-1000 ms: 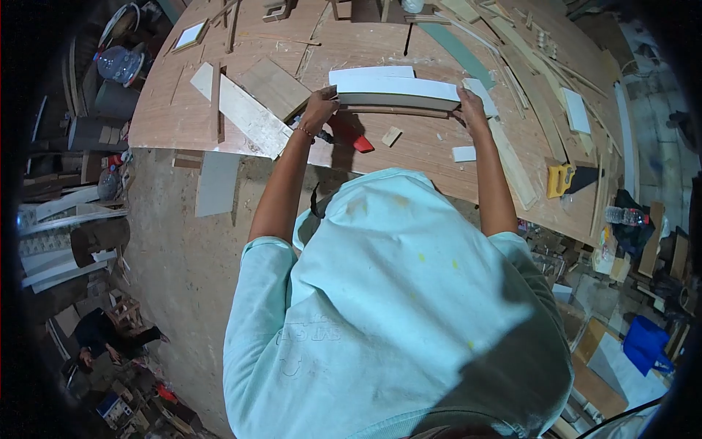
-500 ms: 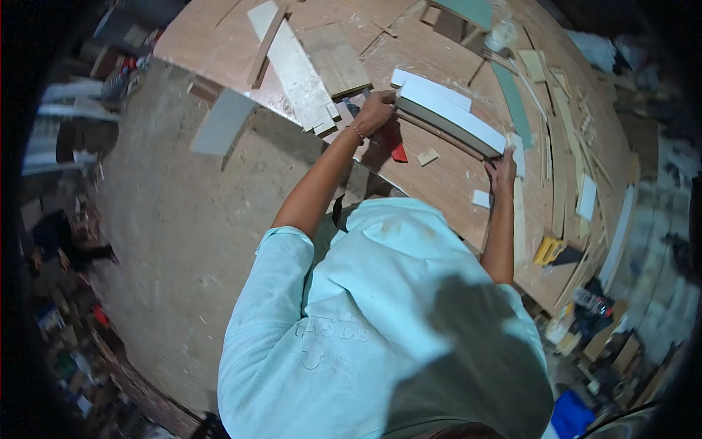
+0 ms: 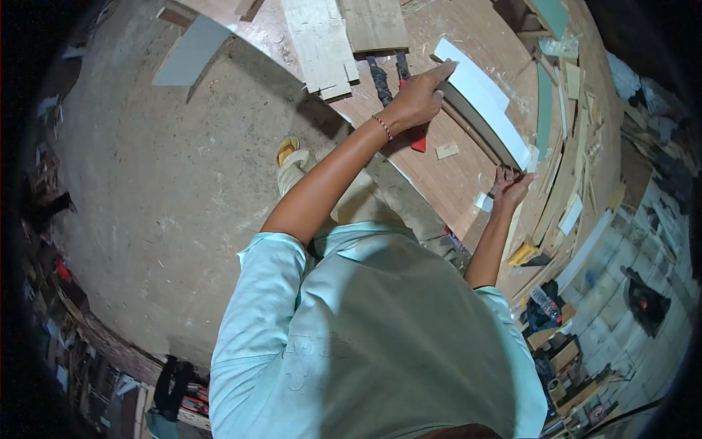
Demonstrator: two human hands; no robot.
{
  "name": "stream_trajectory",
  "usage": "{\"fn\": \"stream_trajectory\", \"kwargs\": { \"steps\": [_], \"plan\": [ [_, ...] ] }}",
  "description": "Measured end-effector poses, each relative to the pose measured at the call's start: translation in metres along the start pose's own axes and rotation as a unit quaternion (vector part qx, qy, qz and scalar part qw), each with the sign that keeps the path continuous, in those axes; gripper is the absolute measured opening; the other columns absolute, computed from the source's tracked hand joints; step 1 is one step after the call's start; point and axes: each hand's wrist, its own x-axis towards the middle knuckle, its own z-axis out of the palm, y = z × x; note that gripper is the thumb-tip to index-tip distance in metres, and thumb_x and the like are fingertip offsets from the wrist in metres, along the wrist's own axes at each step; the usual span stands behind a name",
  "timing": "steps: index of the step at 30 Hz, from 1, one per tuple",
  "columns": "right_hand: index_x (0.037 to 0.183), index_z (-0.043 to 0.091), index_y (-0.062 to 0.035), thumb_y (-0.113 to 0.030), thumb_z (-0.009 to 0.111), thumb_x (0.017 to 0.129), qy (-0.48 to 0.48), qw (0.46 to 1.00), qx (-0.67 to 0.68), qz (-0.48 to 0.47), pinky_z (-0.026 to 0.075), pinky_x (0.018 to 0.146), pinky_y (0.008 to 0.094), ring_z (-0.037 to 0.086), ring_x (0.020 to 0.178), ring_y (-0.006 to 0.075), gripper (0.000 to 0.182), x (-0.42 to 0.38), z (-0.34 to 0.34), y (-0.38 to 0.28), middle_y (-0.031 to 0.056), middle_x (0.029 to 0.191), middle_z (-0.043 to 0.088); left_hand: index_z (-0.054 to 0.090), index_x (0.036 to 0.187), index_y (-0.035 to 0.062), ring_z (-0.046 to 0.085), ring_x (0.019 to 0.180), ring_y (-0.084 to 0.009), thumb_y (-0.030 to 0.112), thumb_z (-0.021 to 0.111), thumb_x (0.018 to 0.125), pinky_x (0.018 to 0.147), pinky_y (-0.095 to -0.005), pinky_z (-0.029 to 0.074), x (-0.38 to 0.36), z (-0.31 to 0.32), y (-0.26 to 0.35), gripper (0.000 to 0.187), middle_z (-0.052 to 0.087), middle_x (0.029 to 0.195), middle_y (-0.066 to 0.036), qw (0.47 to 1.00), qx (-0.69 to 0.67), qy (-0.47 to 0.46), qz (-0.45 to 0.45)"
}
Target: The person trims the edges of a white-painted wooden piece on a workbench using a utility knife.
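Note:
A long box-like wooden piece with a white top and a brown side (image 3: 488,110) lies on the plywood worktable (image 3: 420,172). My left hand (image 3: 420,99) is closed on its far left end, with the index finger stretched along the white top. At the opposite end my right hand (image 3: 513,190) grips the corner, some fingers under the edge and the thumb alongside. Beside my left hand are a black-wrapped handle (image 3: 380,82) and a red tool part (image 3: 419,139), partly covered by the hand. A small wood block (image 3: 447,150) lies in front of the piece.
Pale boards (image 3: 314,47) lie at the table's left edge. Green strips (image 3: 545,110) and thin wood offcuts (image 3: 574,146) crowd the right side. A yellow-handled saw (image 3: 523,254) rests near the right corner. A grey panel (image 3: 191,53) leans by the floor (image 3: 183,183).
My view has turned, so the table appears further right and the floor shows more. Both hands remain at the ends of the white-topped piece; my left index finger now points along its top.

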Motion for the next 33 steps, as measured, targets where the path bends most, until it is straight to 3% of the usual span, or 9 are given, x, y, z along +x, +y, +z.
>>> {"fn": "stream_trajectory", "kwargs": {
  "steps": [5,9,10,12,17,26,29,32,33],
  "plan": [
    [0.129,0.022,-0.0003,-0.051,0.036,0.086,-0.018,1.000,-0.010,-0.008,0.027,0.095,0.0489,0.023,0.120,0.0376,0.068,-0.007,0.014,-0.005,0.0197,0.131,0.024,0.032,0.127,-0.0009,0.031,0.122,-0.0248,0.000,0.047,0.076,0.102,-0.0288,0.021,0.007,-0.001,0.005,0.053,0.032,0.132,-0.017,1.000,0.010,-0.017,0.003],
    [0.129,0.023,0.0019,-0.050,0.038,0.085,-0.003,0.999,-0.037,0.018,0.027,0.095,0.0493,0.021,0.121,0.0413,0.069,-0.001,0.016,-0.005,0.0230,0.130,0.024,0.031,0.127,-0.0001,0.031,0.122,-0.0244,0.000,0.048,0.077,0.101,-0.0287,0.023,0.009,-0.005,0.012,0.053,0.032,0.132,-0.018,0.998,0.030,-0.054,-0.017],
    [0.129,0.023,0.0019,-0.050,0.038,0.085,0.002,0.999,-0.030,0.017,0.027,0.095,0.0493,0.021,0.121,0.0413,0.069,-0.001,0.017,-0.005,0.0230,0.130,0.024,0.031,0.127,-0.0001,0.031,0.122,-0.0244,0.000,0.048,0.077,0.101,-0.0287,0.023,0.011,-0.004,0.011,0.053,0.032,0.132,-0.018,0.998,0.033,-0.061,-0.012],
    [0.114,0.043,-0.0023,-0.046,0.040,0.086,0.046,0.997,-0.052,0.017,0.040,0.082,0.0414,0.044,0.092,0.0229,0.052,-0.001,0.019,-0.005,0.0108,0.105,0.044,0.034,0.123,-0.0045,0.036,0.118,-0.0312,0.003,0.047,0.073,0.100,-0.0300,0.026,0.012,-0.005,0.015,0.053,0.036,0.127,-0.022,0.999,0.027,-0.039,-0.016],
    [0.127,0.032,-0.0019,-0.050,0.038,0.085,0.028,0.994,-0.101,-0.031,0.034,0.088,0.0423,0.040,0.108,0.0259,0.064,0.000,0.010,-0.007,0.0131,0.126,0.035,0.034,0.124,-0.0021,0.039,0.116,-0.0313,0.003,0.048,0.074,0.097,-0.0307,0.031,0.013,-0.008,0.014,0.053,0.037,0.125,-0.023,0.997,0.069,-0.040,-0.015],
    [0.124,0.036,0.0000,-0.046,0.036,0.087,-0.006,0.995,-0.096,-0.024,0.031,0.093,0.0432,0.036,0.117,0.0284,0.059,0.017,0.003,-0.010,0.0171,0.127,0.038,0.026,0.126,-0.0090,0.037,0.118,-0.0315,0.002,0.046,0.072,0.098,-0.0315,0.028,0.010,0.002,-0.022,0.059,0.036,0.125,-0.027,1.000,0.011,-0.005,-0.023],
    [0.117,0.043,0.0057,-0.037,0.047,0.085,0.012,0.927,-0.337,-0.164,0.033,0.093,0.0344,0.043,0.111,0.0300,0.053,0.006,0.015,-0.032,0.0207,0.120,0.044,0.028,0.125,-0.0074,0.041,0.113,-0.0356,0.002,0.047,0.072,0.096,-0.0339,0.031,0.009,0.002,-0.020,0.058,0.041,0.119,-0.029,0.998,0.022,0.012,-0.055],
    [0.117,0.042,0.0067,-0.036,0.051,0.083,-0.043,0.838,-0.435,-0.326,0.032,0.094,0.0383,0.041,0.112,0.0314,0.055,0.006,0.037,-0.039,0.0222,0.120,0.043,0.029,0.125,-0.0053,0.045,0.106,-0.0394,0.000,0.047,0.071,0.092,-0.0364,0.035,0.007,-0.001,-0.011,0.057,0.045,0.112,-0.030,0.999,0.042,0.023,-0.016],
    [0.118,0.044,-0.0011,-0.020,0.062,0.078,-0.055,0.825,-0.446,-0.343,0.037,0.091,0.0396,0.047,0.105,0.0280,0.049,-0.002,0.054,-0.044,0.0167,0.114,0.048,0.027,0.127,-0.0015,0.043,0.110,-0.0351,0.000,0.047,0.074,0.093,-0.0338,0.034,0.007,-0.004,-0.001,0.057,0.043,0.118,-0.026,0.998,0.050,-0.001,-0.046]
  ]
}}
